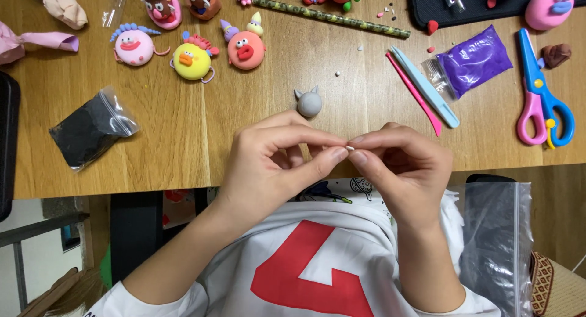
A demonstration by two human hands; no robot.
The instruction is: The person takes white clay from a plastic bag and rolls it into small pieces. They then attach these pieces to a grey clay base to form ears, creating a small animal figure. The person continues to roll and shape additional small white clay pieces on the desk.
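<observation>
My left hand (278, 161) and my right hand (406, 167) meet fingertip to fingertip over the table's front edge. Between the thumbs and forefingers they pinch a tiny white bit of clay (350, 148). Just beyond the fingers, on the wooden table (195, 134), sits a small grey clay head with two pointed ears (309, 102). It is apart from both hands.
Clay figures lie at the back: a pink face (135, 46), a yellow face (191, 61), an orange-pink face (245, 48). A black clay bag (91, 129) is left, a purple clay bag (473, 62), modelling tools (421, 88) and scissors (540, 97) right. An empty plastic bag (497, 244) lies on my lap.
</observation>
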